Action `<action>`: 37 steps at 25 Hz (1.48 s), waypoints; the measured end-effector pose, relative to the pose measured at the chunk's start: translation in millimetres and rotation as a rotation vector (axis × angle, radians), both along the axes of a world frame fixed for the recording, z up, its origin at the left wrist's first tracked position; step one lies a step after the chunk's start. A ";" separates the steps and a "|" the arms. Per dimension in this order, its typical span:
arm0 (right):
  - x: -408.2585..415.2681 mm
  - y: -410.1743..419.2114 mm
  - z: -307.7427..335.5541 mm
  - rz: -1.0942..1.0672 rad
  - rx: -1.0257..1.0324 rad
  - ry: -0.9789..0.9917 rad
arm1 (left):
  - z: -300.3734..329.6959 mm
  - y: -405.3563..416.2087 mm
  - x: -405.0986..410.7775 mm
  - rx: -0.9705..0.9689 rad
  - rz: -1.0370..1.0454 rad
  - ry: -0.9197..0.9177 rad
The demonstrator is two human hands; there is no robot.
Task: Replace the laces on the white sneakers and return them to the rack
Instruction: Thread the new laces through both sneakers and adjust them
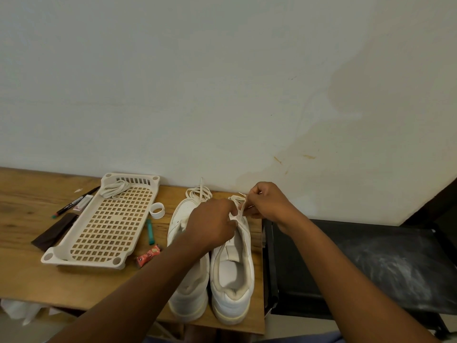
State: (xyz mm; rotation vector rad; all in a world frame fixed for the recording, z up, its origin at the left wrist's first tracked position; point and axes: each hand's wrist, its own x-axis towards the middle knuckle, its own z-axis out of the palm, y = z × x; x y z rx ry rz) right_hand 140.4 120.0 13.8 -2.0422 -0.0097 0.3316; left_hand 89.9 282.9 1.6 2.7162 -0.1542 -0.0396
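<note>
Wooden table: grained brown top against a pale wall; its right edge runs just beside the right sneaker, its near edge under both heels.
Black stand: dusty matte surface, right of the table.
Rack: cream plastic, rectangular, square-holed grid, rounded corner sockets; lies flat at the table's left-centre with a coiled white lace at its far end.
Left sneaker and right sneaker: smooth white leather, heels near, touching side by side.
Left hand: fingers curled, pinching the flat cream lace over the right sneaker's tongue.
Right hand: pinching the same lace farther up.
Loose lace: bunched at the far toes.
Dark cloth strip, marker, tape ring, green tube, red wrapper: scattered around the rack.
</note>
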 end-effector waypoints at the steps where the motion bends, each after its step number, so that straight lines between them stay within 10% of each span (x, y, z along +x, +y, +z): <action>1: -1.4 0.4 3.6 -0.015 0.083 0.042 | 4.1 2.4 -0.2 -0.017 -0.030 0.019; 7: -4.0 1.6 8.0 -0.048 0.171 0.132 | 30.7 36.4 5.3 -0.087 -0.179 0.301; 14: -6.0 2.8 13.3 -0.086 0.219 0.205 | 24.6 32.7 3.1 0.252 -0.162 0.177; 22: -0.1 -12.7 47.7 -0.167 0.791 -0.006 | 17.4 20.8 3.4 0.364 -0.160 0.129; 26: 5.1 -20.5 38.0 0.002 0.073 -0.255 | 14.3 25.2 6.6 0.317 -0.157 0.139; 31: -1.4 -12.2 2.7 0.362 -0.764 -0.105 | 12.8 25.1 9.1 0.277 -0.147 0.135; 37: -3.0 -6.8 23.9 0.054 0.139 -0.032 | 7.8 26.6 10.4 0.251 -0.145 0.141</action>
